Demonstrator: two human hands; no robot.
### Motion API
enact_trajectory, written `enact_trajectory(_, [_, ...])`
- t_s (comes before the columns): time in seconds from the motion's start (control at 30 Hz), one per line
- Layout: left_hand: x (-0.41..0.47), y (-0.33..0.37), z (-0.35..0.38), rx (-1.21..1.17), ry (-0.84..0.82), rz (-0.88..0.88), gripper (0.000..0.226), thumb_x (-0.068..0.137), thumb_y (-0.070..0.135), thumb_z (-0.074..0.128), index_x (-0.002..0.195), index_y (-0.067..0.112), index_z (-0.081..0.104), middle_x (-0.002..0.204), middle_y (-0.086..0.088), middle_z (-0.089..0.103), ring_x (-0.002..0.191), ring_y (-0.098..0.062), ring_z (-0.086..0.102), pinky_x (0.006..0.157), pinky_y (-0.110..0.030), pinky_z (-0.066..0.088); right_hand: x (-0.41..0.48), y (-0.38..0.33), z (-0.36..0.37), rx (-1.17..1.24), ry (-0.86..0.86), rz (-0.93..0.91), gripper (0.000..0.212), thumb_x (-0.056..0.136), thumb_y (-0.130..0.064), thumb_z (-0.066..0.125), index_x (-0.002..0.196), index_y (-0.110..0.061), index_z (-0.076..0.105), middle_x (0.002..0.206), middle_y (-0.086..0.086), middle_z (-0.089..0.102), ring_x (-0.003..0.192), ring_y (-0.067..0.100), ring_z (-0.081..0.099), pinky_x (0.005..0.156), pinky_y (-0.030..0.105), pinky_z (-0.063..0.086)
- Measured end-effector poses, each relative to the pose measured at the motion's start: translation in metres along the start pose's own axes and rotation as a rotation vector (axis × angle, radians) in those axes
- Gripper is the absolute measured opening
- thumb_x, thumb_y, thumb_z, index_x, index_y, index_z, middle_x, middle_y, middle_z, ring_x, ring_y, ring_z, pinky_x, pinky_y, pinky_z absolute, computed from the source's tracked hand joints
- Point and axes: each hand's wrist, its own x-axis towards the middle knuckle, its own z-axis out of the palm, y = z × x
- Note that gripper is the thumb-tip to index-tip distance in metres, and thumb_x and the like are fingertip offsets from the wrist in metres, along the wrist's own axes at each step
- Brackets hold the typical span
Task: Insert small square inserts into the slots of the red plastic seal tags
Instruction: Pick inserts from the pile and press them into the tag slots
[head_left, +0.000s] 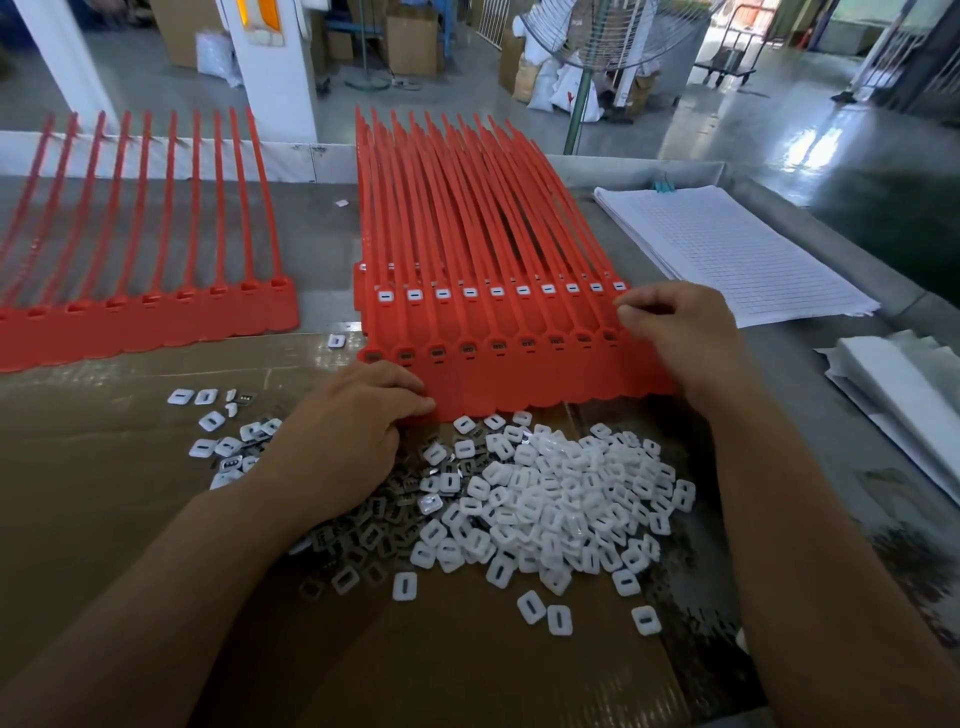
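A stack of red seal tag strips (498, 244) lies in the middle of the table. The lower strip shows a row of white inserts (498, 292) in its slots; the top strip (519, 374) has open slots. My left hand (353, 436) grips the top strip's near left corner with thumb and fingers. My right hand (680, 332) has curled fingers at the strip's right end, over the rightmost slot; whether it pinches an insert is hidden. A heap of loose white square inserts (550, 499) lies on the cardboard just in front of the strips.
Another red tag strip (150, 317) with open slots lies at the left. A lined paper pad (727, 249) sits at the right, white sheets (904, 384) beyond it. Brown cardboard (104, 519) covers the near table. A fan and boxes stand behind.
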Motion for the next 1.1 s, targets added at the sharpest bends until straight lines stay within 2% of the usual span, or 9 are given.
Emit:
enact_trajectory(0.1, [0.0,0.001,0.0,0.0,0.001,-0.001,0.045,0.082,-0.002,0.046,0.116,0.022,0.062,0.127,0.01,0.052,0.118,-0.008,0.04,0.094,-0.013,0.016,-0.016,-0.018,0.006,0.011,-0.285,-0.09,0.023,0.082,-0.007,0.064,0.075,-0.029,0.063,0.074,-0.015,0.062,0.059,-0.015,0.054,0.057,-0.001,0.039])
enact_trajectory(0.27, [-0.001,0.002,-0.001,0.011,-0.006,0.004,0.045,0.083,0.0,0.045,0.117,0.023,0.062,0.128,0.01,0.052,0.118,-0.009,0.039,0.095,-0.015,0.017,-0.036,-0.035,0.024,-0.223,-0.644,-0.251,0.022,0.082,-0.014,0.065,0.078,-0.035,0.062,0.075,-0.022,0.062,0.071,-0.015,0.057,0.066,0.001,0.043])
enact_trajectory(0.4, [0.0,0.002,0.0,0.01,-0.011,-0.004,0.045,0.083,0.002,0.044,0.118,0.025,0.061,0.129,0.011,0.05,0.119,-0.007,0.037,0.095,-0.015,0.016,-0.041,-0.036,0.036,-0.335,-0.687,-0.37,0.012,0.081,-0.011,0.067,0.088,-0.021,0.071,0.075,-0.022,0.057,0.07,-0.014,0.053,0.068,0.001,0.04])
enact_trajectory(0.57, [0.0,0.002,0.0,0.004,-0.014,-0.007,0.045,0.083,0.001,0.044,0.117,0.024,0.062,0.128,0.011,0.05,0.119,-0.008,0.038,0.095,-0.016,0.017,-0.038,-0.034,0.026,-0.336,-0.7,-0.347,0.01,0.08,-0.013,0.069,0.087,-0.018,0.071,0.073,-0.02,0.06,0.07,-0.015,0.054,0.065,0.001,0.04])
enact_trajectory(0.73, [0.0,0.003,0.0,0.002,-0.018,-0.004,0.043,0.084,0.002,0.046,0.118,0.023,0.061,0.128,0.01,0.05,0.12,-0.009,0.038,0.097,-0.015,0.016,-0.038,-0.036,0.014,-0.283,-0.827,-0.265,0.014,0.076,-0.017,0.073,0.082,-0.029,0.069,0.066,-0.023,0.063,0.063,-0.012,0.056,0.061,0.004,0.042])
enact_trajectory(0.97, [0.0,0.003,-0.001,0.008,-0.017,-0.012,0.042,0.085,0.003,0.045,0.119,0.024,0.06,0.129,0.011,0.049,0.12,-0.008,0.035,0.095,-0.015,0.015,-0.046,-0.047,0.015,-0.186,-0.961,-0.249,0.025,0.069,-0.017,0.078,0.082,-0.035,0.067,0.079,-0.021,0.063,0.064,-0.006,0.055,0.061,0.007,0.044])
enact_trajectory(1.1, [-0.001,0.003,-0.001,0.019,-0.016,-0.008,0.042,0.085,0.004,0.046,0.119,0.024,0.06,0.129,0.011,0.049,0.12,-0.008,0.036,0.095,-0.015,0.016,-0.054,-0.054,0.019,-0.27,-1.074,-0.318,0.027,0.07,-0.025,0.077,0.085,-0.042,0.062,0.081,-0.035,0.055,0.07,-0.007,0.052,0.064,0.005,0.041])
